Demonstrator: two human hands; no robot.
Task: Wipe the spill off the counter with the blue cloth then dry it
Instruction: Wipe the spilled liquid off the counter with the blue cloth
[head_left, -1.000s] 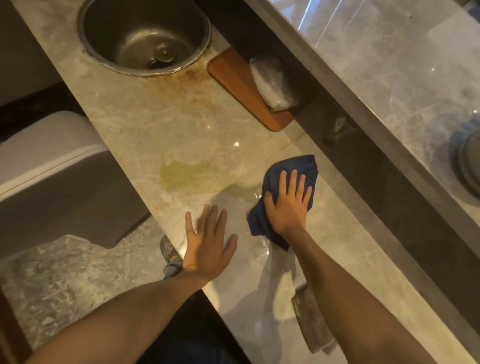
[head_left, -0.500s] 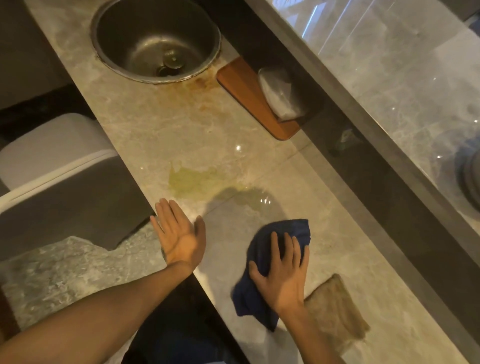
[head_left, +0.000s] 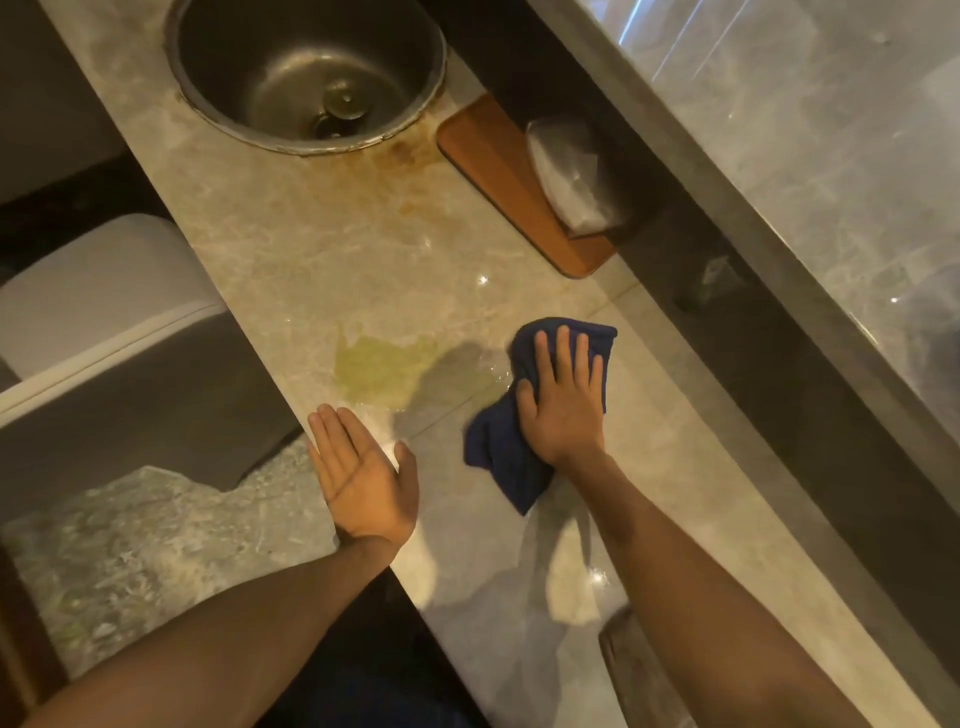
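A yellow-green spill (head_left: 384, 371) lies on the beige marble counter (head_left: 291, 249), with clear wet streaks to its right. My right hand (head_left: 563, 397) presses flat on the crumpled blue cloth (head_left: 498, 452), just right of the spill. The cloth pokes out beyond my fingertips and trails back toward my wrist. At the counter's near edge my left hand (head_left: 363, 478) hovers palm up, fingers together, holding nothing. A brownish cloth (head_left: 631, 670) lies on the counter, mostly hidden by my right forearm.
A round steel sink (head_left: 306, 73) sits at the far end of the counter, with brown stains beside it. A wooden board (head_left: 498, 176) carrying a clear plastic bag (head_left: 571, 171) lies under a raised marble ledge (head_left: 779, 171). A white bin (head_left: 104, 291) stands left, below the counter.
My right hand pulled the blue cloth back toward me, then pushed it forward again to the spill's right edge. My left hand turned from palm down to palm up at the counter edge.
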